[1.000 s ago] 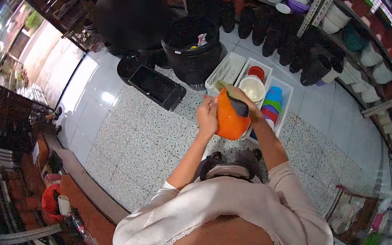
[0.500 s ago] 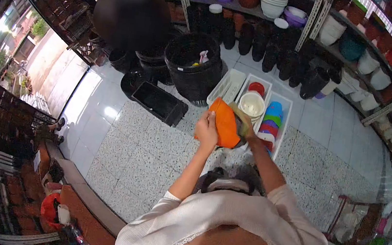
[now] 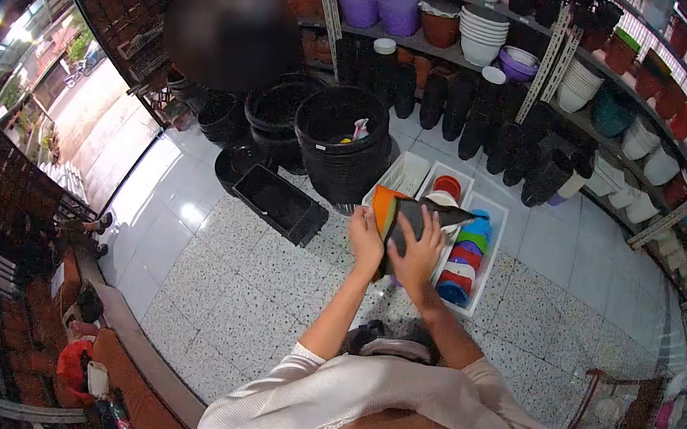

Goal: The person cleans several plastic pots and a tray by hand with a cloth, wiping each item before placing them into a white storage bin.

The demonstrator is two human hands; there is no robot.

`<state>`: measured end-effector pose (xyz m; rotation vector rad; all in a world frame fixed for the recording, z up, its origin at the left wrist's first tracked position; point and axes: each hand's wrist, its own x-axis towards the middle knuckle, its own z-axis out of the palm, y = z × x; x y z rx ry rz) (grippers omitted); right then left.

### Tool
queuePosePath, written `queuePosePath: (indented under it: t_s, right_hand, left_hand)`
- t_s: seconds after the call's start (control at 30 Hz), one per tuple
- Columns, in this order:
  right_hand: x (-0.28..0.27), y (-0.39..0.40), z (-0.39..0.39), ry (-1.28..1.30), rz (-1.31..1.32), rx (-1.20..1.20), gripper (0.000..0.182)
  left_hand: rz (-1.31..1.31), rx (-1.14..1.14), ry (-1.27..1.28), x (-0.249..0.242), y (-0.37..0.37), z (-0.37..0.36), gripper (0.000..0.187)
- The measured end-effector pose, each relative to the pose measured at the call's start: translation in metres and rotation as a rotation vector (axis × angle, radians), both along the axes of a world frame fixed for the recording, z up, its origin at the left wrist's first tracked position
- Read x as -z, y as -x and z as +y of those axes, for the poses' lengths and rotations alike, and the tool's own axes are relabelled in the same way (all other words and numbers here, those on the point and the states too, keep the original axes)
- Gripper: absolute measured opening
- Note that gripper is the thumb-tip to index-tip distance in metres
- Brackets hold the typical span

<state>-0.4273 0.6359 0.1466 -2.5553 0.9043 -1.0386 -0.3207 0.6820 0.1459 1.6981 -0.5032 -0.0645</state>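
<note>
An orange plant pot [image 3: 382,200] is held tilted in front of me, above the white crates. My left hand [image 3: 366,241] is closed on its left side. My right hand [image 3: 419,254], fingers spread, presses a dark grey cloth [image 3: 411,215] against the pot's right side. A dark end of the cloth sticks out to the right, over the crates. Much of the orange pot is hidden by the cloth and my hands. Just beyond is a white crate [image 3: 478,289] with a row of small coloured pots [image 3: 469,251]. A red pot [image 3: 447,184] lies in the crate beside it.
Large black pots [image 3: 337,158] and a black rectangular planter [image 3: 280,207] stand on the floor ahead left. Tall black pots [image 3: 474,132] line the shelf foot. Shelves hold purple pots [image 3: 398,11] and white pots [image 3: 481,38]. A doorway [image 3: 107,113] opens at left.
The orange pot has turned, showing less orange. My right hand has moved from its far right edge to spread over the cloth on its side. The view has tilted up slightly.
</note>
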Motion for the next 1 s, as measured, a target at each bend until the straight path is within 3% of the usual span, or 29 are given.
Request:
queuePosePath:
  t_s: [0.07,0.1,0.17,0.23,0.3,0.33,0.43,0.5,0.57,0.63,0.67,0.7,0.77,0.83,0.9,0.97,1.0]
  right_hand:
    - [-0.006,-0.010,-0.019,-0.147,-0.042,0.117,0.043]
    - [-0.001,-0.013,-0.039,-0.429,-0.036,0.048,0.037]
    - [0.051,-0.021,-0.092,-0.805,-0.189,-0.319,0.039]
    - [0.025,-0.012,-0.087,-1.349,-0.240,-0.438,0.040]
    - [0.036,-0.013,-0.080,-1.457,-0.415,-0.551,0.041]
    - [0.064,-0.026,-0.095,-1.045,0.015,-0.267,0.037]
    - [0.100,-0.035,-0.047,0.014,0.025,-0.135,0.034]
    - [0.030,-0.018,-0.009,-0.279,-0.086,-0.098,0.034]
    - [0.024,-0.017,-0.022,-0.380,-0.276,-0.279,0.030]
    - [0.039,-0.022,-0.050,-0.491,-0.399,-0.480,0.029]
    - [0.045,-0.026,-0.063,-0.742,-0.484,-0.480,0.029]
    - [0.074,-0.027,-0.092,-1.045,-0.404,-0.466,0.029]
    - [-0.005,0.006,-0.071,-1.602,-0.480,-0.574,0.037]
    - [0.023,0.003,-0.080,-1.401,-0.657,-0.753,0.035]
    - [0.047,0.001,-0.083,-0.977,-0.505,-0.584,0.032]
    - [0.047,-0.011,-0.075,-0.347,-0.035,-0.080,0.025]
    - [0.025,-0.010,-0.054,-0.252,-0.134,-0.093,0.022]
  left_hand:
    - [-0.072,0.015,-0.041,-0.018,0.012,0.006,0.022]
    - [-0.123,0.057,-0.051,-0.024,0.018,0.012,0.025]
    - [-0.227,0.144,-0.069,-0.028,0.030,0.024,0.031]
    - [-0.248,0.075,-0.031,-0.010,0.038,0.024,0.036]
    - [-0.320,-0.002,-0.079,0.000,0.041,0.025,0.039]
    - [-0.178,-0.072,-0.056,0.022,0.034,0.019,0.042]
    - [-0.110,-0.091,-0.156,0.016,0.018,0.015,0.033]
    - [-0.211,-0.017,-0.136,0.017,0.014,0.022,0.035]
    - [-0.316,0.049,-0.110,0.014,0.007,0.021,0.037]
    - [-0.251,0.158,0.016,-0.005,0.006,0.029,0.040]
    - [-0.188,0.201,0.068,-0.004,0.002,0.034,0.040]
    - [-0.119,0.245,0.120,-0.003,0.000,0.037,0.040]
    - [-0.147,0.195,0.178,-0.008,0.006,0.035,0.039]
    - [-0.231,0.119,0.175,-0.007,0.008,0.025,0.037]
    - [-0.358,0.131,-0.036,-0.006,0.003,0.022,0.036]
    - [-0.517,0.159,-0.182,-0.005,0.009,0.008,0.041]
    - [-0.554,0.143,-0.194,0.005,0.017,0.000,0.049]
